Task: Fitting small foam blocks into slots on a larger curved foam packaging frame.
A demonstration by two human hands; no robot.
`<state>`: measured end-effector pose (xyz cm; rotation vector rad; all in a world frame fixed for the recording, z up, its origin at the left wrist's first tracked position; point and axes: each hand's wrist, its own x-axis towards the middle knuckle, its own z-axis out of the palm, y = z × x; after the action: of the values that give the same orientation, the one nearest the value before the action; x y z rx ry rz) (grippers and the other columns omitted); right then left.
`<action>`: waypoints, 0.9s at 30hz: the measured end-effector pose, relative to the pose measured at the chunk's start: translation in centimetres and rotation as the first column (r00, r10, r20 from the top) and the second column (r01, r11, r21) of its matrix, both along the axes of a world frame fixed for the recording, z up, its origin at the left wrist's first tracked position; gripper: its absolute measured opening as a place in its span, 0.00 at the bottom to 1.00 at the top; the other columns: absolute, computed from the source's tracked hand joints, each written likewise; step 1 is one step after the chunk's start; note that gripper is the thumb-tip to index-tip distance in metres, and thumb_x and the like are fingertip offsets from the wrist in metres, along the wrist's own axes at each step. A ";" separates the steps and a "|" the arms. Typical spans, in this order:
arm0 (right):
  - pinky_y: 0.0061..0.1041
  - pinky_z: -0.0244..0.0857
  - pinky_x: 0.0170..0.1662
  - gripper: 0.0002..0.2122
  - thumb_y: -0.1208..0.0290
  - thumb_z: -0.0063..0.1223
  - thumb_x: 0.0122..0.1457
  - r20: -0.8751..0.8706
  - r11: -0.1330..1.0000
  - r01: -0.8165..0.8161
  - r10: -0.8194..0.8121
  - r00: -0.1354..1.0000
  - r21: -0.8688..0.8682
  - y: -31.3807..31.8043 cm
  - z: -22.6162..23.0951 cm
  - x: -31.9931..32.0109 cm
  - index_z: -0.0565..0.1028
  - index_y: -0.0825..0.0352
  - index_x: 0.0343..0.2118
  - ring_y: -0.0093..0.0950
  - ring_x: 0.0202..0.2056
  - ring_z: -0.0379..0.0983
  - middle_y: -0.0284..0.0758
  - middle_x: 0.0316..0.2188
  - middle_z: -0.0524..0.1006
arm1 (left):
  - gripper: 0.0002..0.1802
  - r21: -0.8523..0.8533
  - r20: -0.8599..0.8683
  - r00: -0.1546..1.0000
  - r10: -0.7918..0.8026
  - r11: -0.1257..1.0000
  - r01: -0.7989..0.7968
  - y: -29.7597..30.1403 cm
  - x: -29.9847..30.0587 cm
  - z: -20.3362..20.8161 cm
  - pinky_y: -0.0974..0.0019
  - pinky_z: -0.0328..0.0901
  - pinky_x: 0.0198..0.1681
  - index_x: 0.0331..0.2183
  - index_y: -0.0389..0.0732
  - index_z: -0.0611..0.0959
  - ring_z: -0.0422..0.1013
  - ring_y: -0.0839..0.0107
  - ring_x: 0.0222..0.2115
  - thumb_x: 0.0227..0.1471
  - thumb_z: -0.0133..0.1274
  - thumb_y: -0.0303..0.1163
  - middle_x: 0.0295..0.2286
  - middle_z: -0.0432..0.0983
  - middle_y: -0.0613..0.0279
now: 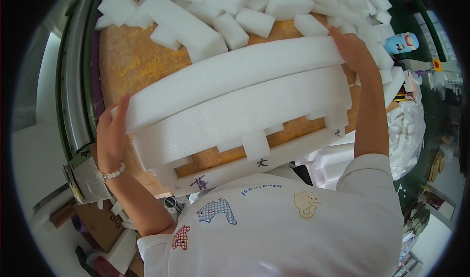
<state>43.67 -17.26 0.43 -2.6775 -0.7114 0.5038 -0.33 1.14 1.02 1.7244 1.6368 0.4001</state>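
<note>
A long white foam bar (235, 73) spans the view in front of me. My left hand (111, 135) holds its left end, with the fingers pointing away from me and a pale bead bracelet on the wrist. At the far right end my right hand (351, 50) grips the same bar, its fingertips curled over the end. Just nearer lies a second long foam piece (240, 113), over a foam frame (289, 152) with openings and dark handwritten marks on its near side. The tabletop shows through these openings.
Many loose white foam blocks (196, 29) are heaped across the far side of the worn wooden table (129, 56). A metal roller (76, 76) runs along the left edge. At right stand a blue container (401, 43) and a clear bag of foam scraps (406, 130).
</note>
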 end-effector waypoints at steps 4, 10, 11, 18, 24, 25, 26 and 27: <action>0.28 0.68 0.45 0.34 0.42 0.45 0.57 -0.150 0.996 0.073 -0.064 0.987 0.059 -0.1 -0.8 0.1 0.75 0.79 0.44 0.34 0.38 0.74 0.44 0.40 0.78 | 0.30 -0.054 -0.042 0.999 -0.003 0.999 0.001 1.7 -0.5 -0.3 0.72 0.62 0.28 0.35 0.27 0.82 0.66 0.73 0.24 0.55 0.51 0.51 0.23 0.74 0.60; 0.27 0.66 0.40 0.33 0.41 0.47 0.57 -0.176 0.990 0.016 0.009 0.984 0.140 -1.4 -1.9 2.0 0.77 0.77 0.38 0.30 0.33 0.71 0.40 0.34 0.78 | 0.27 -0.072 -0.097 0.995 -0.019 0.997 0.012 1.9 0.5 -0.8 0.68 0.60 0.25 0.25 0.28 0.80 0.61 0.72 0.20 0.56 0.50 0.47 0.17 0.70 0.64; 0.27 0.66 0.39 0.32 0.42 0.48 0.57 -0.169 0.986 0.022 0.006 0.986 0.164 -1.7 -1.6 2.0 0.77 0.76 0.37 0.29 0.32 0.71 0.39 0.33 0.78 | 0.27 -0.047 -0.083 0.996 -0.018 0.999 0.015 1.6 0.9 -0.6 0.67 0.59 0.24 0.24 0.28 0.79 0.60 0.72 0.19 0.56 0.50 0.47 0.15 0.69 0.65; 0.29 0.63 0.36 0.26 0.49 0.45 0.62 0.196 0.889 -0.300 0.244 0.950 0.346 -0.1 -1.2 0.3 0.76 0.74 0.30 0.28 0.28 0.68 0.36 0.28 0.77 | 0.26 0.185 -0.225 0.960 -0.168 0.960 0.211 1.0 0.7 -0.3 0.63 0.59 0.24 0.22 0.27 0.75 0.59 0.69 0.17 0.56 0.49 0.45 0.15 0.67 0.59; 0.28 0.62 0.36 0.21 0.58 0.42 0.66 0.234 0.722 -0.690 0.681 0.694 -0.056 1.6 2.5 -0.7 0.75 0.76 0.31 0.30 0.28 0.68 0.39 0.30 0.78 | 0.33 -0.111 -0.306 0.799 -0.518 0.853 0.510 3.2 1.9 2.6 0.60 0.63 0.27 0.22 0.26 0.75 0.64 0.62 0.18 0.61 0.41 0.50 0.17 0.71 0.54; 0.29 0.62 0.35 0.22 0.58 0.42 0.66 0.211 0.693 -0.713 0.716 0.665 -0.106 2.0 2.7 -0.4 0.74 0.76 0.30 0.31 0.27 0.68 0.40 0.29 0.78 | 0.35 -0.094 -0.342 0.778 -0.527 0.843 0.529 3.4 2.0 2.2 0.58 0.63 0.28 0.22 0.26 0.75 0.65 0.58 0.19 0.61 0.39 0.52 0.18 0.73 0.52; 0.30 0.62 0.35 0.22 0.57 0.42 0.66 0.185 0.661 -0.734 0.749 0.636 -0.156 2.4 2.9 -0.3 0.74 0.77 0.29 0.32 0.26 0.67 0.41 0.29 0.77 | 0.37 -0.079 -0.380 0.756 -0.533 0.833 0.548 3.5 2.0 1.9 0.57 0.63 0.29 0.22 0.25 0.76 0.66 0.55 0.19 0.61 0.37 0.53 0.19 0.74 0.50; 0.30 0.62 0.35 0.22 0.57 0.42 0.66 0.197 0.658 -0.738 0.751 0.630 -0.150 2.6 3.0 -0.2 0.74 0.77 0.29 0.32 0.26 0.67 0.41 0.29 0.77 | 0.37 -0.066 -0.383 0.761 -0.523 0.838 0.542 3.6 2.0 1.9 0.57 0.63 0.29 0.22 0.25 0.76 0.66 0.55 0.19 0.61 0.37 0.53 0.19 0.74 0.50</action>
<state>43.44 -14.71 3.42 -2.3925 -1.9475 0.3698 1.71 4.70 2.94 2.3180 1.2924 -0.1977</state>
